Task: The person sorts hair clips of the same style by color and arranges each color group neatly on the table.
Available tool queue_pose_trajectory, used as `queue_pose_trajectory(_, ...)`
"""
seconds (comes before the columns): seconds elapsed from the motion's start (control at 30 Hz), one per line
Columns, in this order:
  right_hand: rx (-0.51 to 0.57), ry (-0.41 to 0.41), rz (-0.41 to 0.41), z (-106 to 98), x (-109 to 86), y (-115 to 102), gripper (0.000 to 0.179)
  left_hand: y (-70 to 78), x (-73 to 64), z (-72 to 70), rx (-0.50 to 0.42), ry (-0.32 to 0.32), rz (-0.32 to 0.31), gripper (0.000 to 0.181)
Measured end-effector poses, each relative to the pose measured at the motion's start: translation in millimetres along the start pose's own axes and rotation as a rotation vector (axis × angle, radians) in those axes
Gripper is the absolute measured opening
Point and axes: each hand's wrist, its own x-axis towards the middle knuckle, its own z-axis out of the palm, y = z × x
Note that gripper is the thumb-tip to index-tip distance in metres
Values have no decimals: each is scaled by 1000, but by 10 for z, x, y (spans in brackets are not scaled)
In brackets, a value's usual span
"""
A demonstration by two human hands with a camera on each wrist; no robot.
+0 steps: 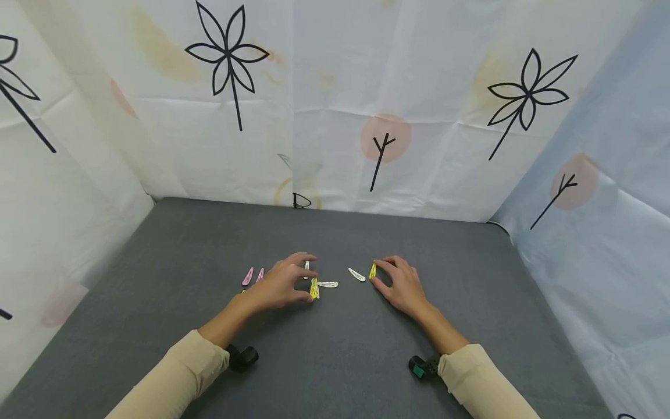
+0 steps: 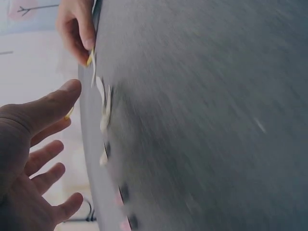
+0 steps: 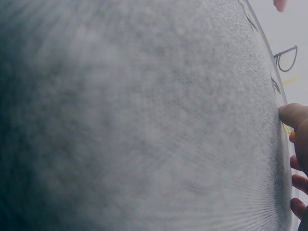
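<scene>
My left hand (image 1: pixel 282 284) is over the middle of the table, pinching a yellow snap hair clip (image 1: pixel 314 288) between thumb and index finger; the other fingers are spread. White hair clips lie by it, one clip (image 1: pixel 328 284) pointing right and another clip (image 1: pixel 306 267) behind the fingers. To the right, my right hand (image 1: pixel 404 286) holds a second yellow hair clip (image 1: pixel 373 271) upright by its ends, thumb below and index finger above. Just left of that clip lies a slanted white hair clip (image 1: pixel 357 274). In the right wrist view, the right hand (image 3: pixel 301 139) shows only at the edge.
Two pink hair clips, one clip (image 1: pixel 248 276) farther left, lie beside my left hand. A bit of yellow (image 1: pixel 243 291) peeks out by the left wrist. Patterned white cloth (image 1: pixel 335 116) hangs behind the grey table (image 1: pixel 335 361) and along its sides.
</scene>
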Motion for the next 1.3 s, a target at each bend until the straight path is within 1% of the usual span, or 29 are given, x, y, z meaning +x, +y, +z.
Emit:
queue_pose_trajectory(0.13, 2, -4, 0, -3, -7, 11, 44, -88, -179, -90, 26, 11, -29, 46)
queue_pose_trajectory(0.23, -1, -2, -2, -5, -7, 22, 43, -143, -284, -143, 45, 12, -44, 47)
queue_pose_trajectory(0.33, -10, -1, 0, -6, -3, 33, 42, -199, -358, -173, 70, 16, -40, 46)
queue_pose_trajectory(0.47, -16, 0, -1, -3, -4, 40, 43, -266, -436, -189, 79, 19, -32, 46)
queue_pose_trajectory(0.8, -11, 3, 1, 7, -24, 29, 44, -409, -681, -219, 74, -15, -72, 45)
queue_pose_trajectory(0.93, -9, 6, -4, 7, -16, 30, 43, -458, -739, -247, 92, -44, -81, 47)
queue_pose_trajectory(1.0, -7, 10, -8, 4, -11, 25, 43, -471, -752, -260, 115, -58, -80, 48)
queue_pose_trajectory(1.1, -7, 16, -15, 0, -4, 17, 43, -482, -760, -273, 134, -62, -84, 48)
queue_pose_trajectory(1.3, -12, 6, -5, 0, -6, 15, 43, -489, -775, -286, 126, -78, -110, 50)
